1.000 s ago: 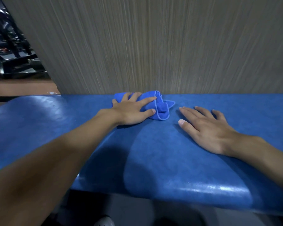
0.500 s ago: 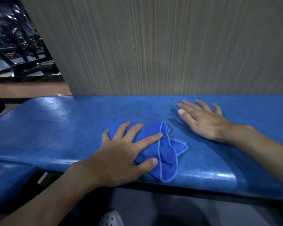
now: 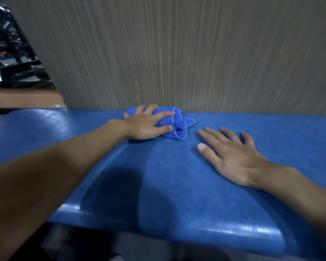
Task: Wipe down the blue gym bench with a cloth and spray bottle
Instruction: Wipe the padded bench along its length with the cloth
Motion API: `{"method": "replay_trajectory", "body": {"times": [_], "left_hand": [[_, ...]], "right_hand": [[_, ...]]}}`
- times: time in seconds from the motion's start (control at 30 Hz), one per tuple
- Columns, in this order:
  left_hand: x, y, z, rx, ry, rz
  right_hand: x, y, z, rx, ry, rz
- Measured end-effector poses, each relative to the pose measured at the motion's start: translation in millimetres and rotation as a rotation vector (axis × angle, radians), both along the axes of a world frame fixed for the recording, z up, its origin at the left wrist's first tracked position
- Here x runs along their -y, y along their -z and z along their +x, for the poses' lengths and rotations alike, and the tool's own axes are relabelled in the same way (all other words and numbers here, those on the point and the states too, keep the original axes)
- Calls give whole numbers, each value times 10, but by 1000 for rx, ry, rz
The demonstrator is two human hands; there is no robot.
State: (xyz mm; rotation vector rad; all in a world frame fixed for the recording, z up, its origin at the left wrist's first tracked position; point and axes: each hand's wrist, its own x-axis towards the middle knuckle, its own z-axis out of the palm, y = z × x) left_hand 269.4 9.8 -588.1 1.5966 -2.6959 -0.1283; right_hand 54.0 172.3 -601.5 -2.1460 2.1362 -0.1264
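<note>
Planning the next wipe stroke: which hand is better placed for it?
Left. The left hand presses the cloth on the bench; the right hand lies flat, holding nothing.

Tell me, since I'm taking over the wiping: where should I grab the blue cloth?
Pinch the bunched, hemmed fold of the cloth sticking out right of the left hand, coming from the near right: the wall blocks the far side, and the hand covers the rest.
</note>
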Motion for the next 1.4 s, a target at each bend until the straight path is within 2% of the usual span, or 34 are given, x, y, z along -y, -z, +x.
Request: {"method": "replay_trajectory", "body": {"times": [0.13, 0.3, 0.7, 0.83, 1.0, 1.4], "left_hand": [[208, 3, -104, -7, -38, -7], [-38, 47, -9, -10, -25, -21], [-1763, 80, 643, 14, 80, -76], [-1976, 97, 745, 38, 94, -121], [-1596, 97, 636, 36, 74, -53], [101, -28, 128, 6, -25, 11]], "right_hand": [[3, 2, 6, 8, 5, -10], [10, 0, -15, 25, 10, -1], [-45, -115, 74, 53, 16, -41], [-39, -143, 223, 84, -25, -71], [-13, -24, 275, 71, -47, -2], [14, -12, 292, 36, -64, -2]]}}
